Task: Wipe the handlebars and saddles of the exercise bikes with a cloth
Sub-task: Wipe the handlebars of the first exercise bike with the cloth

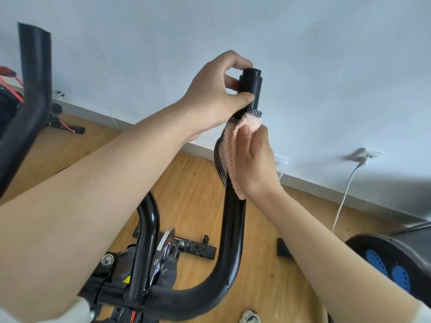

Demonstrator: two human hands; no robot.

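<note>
A black exercise-bike handlebar curves up from the bottom centre and ends in a black end cap. My left hand grips the bar just below that cap, thumb in front and fingers behind. My right hand presses a pink fluffy cloth with a black-and-white patterned edge around the bar right under my left hand. The other handlebar arm rises at the far left, wrapped in black foam.
Below lie the bike's centre post, flywheel and front stabiliser foot on a wooden floor. Another machine with blue pads sits at lower right. A white cable hangs from a wall socket. A shoe shows at the bottom.
</note>
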